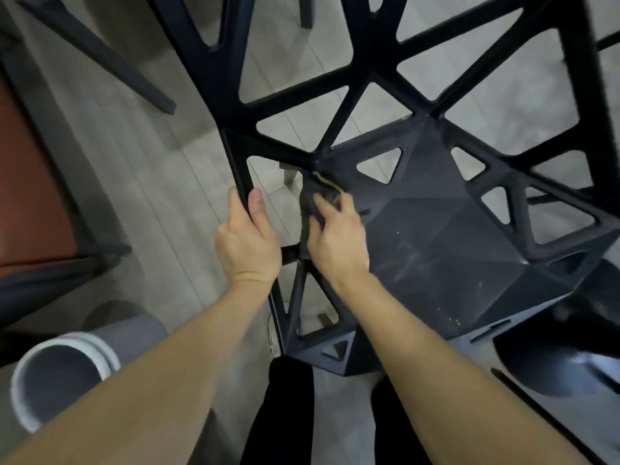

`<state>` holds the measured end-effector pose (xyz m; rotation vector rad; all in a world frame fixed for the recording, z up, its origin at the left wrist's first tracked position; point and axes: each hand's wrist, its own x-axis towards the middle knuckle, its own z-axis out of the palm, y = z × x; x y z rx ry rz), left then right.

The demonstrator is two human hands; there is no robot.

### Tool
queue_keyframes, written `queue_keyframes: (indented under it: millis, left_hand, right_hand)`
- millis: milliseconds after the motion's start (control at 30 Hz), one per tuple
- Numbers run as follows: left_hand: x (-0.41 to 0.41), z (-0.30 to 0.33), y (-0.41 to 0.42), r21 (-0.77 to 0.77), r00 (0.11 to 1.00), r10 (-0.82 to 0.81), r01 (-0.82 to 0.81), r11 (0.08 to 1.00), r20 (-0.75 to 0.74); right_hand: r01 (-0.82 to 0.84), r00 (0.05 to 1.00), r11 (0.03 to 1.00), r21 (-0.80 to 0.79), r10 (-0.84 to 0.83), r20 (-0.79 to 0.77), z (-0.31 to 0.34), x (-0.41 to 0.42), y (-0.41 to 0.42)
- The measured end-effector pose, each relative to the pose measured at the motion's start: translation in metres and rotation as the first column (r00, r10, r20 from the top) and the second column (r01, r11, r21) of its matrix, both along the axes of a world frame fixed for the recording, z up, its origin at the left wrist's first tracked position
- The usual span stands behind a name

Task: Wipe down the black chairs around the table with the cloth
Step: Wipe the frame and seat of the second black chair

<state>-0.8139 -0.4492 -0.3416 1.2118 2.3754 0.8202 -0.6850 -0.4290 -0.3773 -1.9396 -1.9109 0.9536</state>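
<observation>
wiping the seat corner of one black chair

left hand (246,243) grips a strut at the left edge of the black chair (436,236), fingers and thumb curled round it, steadying the frame. right hand (335,236) presses a dark cloth (310,199) with a thin yellow edge onto the seat's rear left corner, where seat meets the open-lattice back; fingers curled over the cloth. the cloth is mostly hidden under the hand and blurred. step in hand: wiping the seat, looks early, since pale dust specks and smears show across the middle and front of the seat. next move likely calls for sweeping the cloth rightward over those smears while the left keeps the chair steady. a grey bin (60,380) stands at lower left on the tiled floor (134,169).
</observation>
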Motion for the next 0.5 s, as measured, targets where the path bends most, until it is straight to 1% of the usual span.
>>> queue_keyframes:
  millis: [100,167,200,300,367,433,467,500]
  left_hand:
    - [0.004,0.004,-0.002,-0.015,1.0,0.008,-0.009,1.0,-0.014]
    - [0.004,0.007,-0.001,-0.026,1.0,0.015,-0.016,1.0,-0.021]
    - [0.002,0.004,-0.001,-0.025,0.999,0.014,-0.015,1.0,-0.029]
    - [-0.002,-0.003,-0.002,-0.003,0.999,0.027,-0.027,1.0,-0.022]
    - [-0.003,-0.006,-0.001,0.012,0.999,0.026,-0.026,1.0,-0.038]
    - [-0.002,-0.006,0.0,0.023,0.997,0.021,-0.019,1.0,-0.08]
    - [-0.001,-0.005,-0.001,0.024,0.995,0.022,-0.019,1.0,-0.095]
    - [0.0,-0.004,0.0,0.022,0.995,0.019,-0.017,1.0,-0.1]
  right_hand:
    - [-0.177,0.982,0.984,-0.038,0.174,-0.069,0.02,0.029,-0.088]
    - [-0.264,0.962,0.964,-0.039,0.26,-0.078,0.017,0.046,-0.092]
    - [-0.248,0.967,0.968,-0.023,0.246,-0.066,0.011,0.048,-0.073]
    - [-0.075,0.997,0.996,0.051,0.075,0.018,-0.009,0.029,0.014]
    - [-0.076,0.994,0.992,0.099,0.067,0.088,-0.017,0.013,0.049]
    - [-0.111,0.986,0.984,0.138,0.092,0.139,-0.014,0.008,0.028]
    - [-0.161,0.978,0.975,0.152,0.137,0.157,-0.008,0.012,-0.002]
    - [-0.216,0.968,0.968,0.13,0.195,0.159,0.0,0.018,-0.035]
